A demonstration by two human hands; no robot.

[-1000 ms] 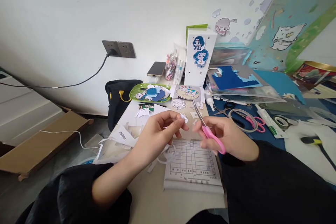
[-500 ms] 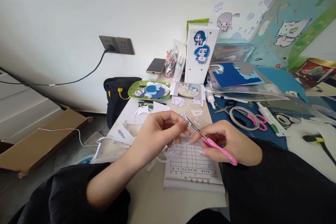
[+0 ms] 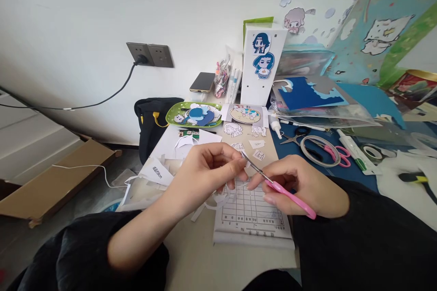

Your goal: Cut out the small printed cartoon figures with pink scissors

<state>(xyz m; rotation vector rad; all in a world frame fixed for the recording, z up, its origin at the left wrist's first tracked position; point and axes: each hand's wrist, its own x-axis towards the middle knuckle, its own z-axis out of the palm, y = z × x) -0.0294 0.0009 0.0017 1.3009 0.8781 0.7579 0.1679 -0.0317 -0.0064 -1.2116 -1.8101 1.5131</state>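
Note:
My right hand (image 3: 300, 177) grips a pair of scissors with pink handles (image 3: 290, 196), its fingers in and around the loops. The blades look nearly closed and point up and left, towards my left fingertips. Between the thumb and fingers of my left hand (image 3: 208, 166) is a tiny piece of white paper (image 3: 247, 164), mostly hidden, touching or right beside the blade tips. Beneath both hands lies a pad of printed forms (image 3: 251, 218). Thin curled paper strips (image 3: 221, 200) rest by its left edge. Small printed paper cutouts (image 3: 258, 155) are just beyond my hands.
A green tray (image 3: 170, 111) of cut pieces stands at the back left, near a phone (image 3: 202, 82). On the blue mat to the right are a tape roll (image 3: 302, 151), black-handled scissors (image 3: 290, 140) and a glue tube (image 3: 355, 154). A white box (image 3: 262, 91) stands behind.
My right hand and the scissors have shifted slightly right. The left hand keeps its pinch on the paper. The whole view has tilted a little.

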